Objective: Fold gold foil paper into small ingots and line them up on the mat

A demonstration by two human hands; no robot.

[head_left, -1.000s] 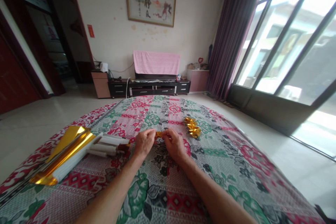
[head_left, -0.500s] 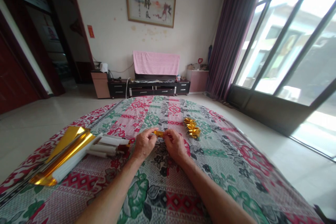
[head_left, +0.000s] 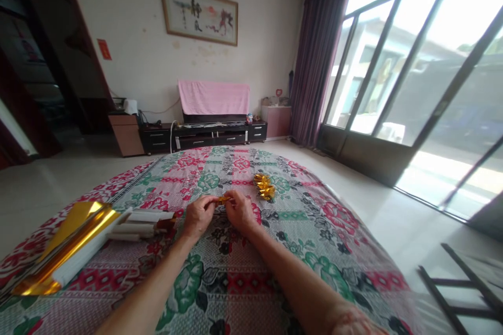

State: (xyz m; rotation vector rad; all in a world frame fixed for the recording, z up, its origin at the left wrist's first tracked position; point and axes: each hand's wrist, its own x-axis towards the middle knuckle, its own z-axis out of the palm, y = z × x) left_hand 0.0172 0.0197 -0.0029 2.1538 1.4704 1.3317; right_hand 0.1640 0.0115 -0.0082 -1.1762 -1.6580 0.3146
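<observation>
Because the counter [head_left: 306, 215] across the lower frame is covered in patterned cloth, light things should sit on it without sliding much. The cabinet [head_left: 196, 143] above centre looks closed at its drawer fronts, so what it holds cannot be told. At lower left lies the gold sheet [head_left: 80, 245], partly rolled, probably light, slick and easily creased, safest lifted by its edges. Just beside it rest white rolls [head_left: 133, 230]. At centre, the left hand [head_left: 198, 214] and right hand [head_left: 240, 213] pinch the strip [head_left: 222, 200] between fingers, apparently one end each. The gold bunch [head_left: 264, 187], right of centre, looks springy and crushable. The strip itself seems nearly weightless, thin and tearable, best taken by its ends.
</observation>
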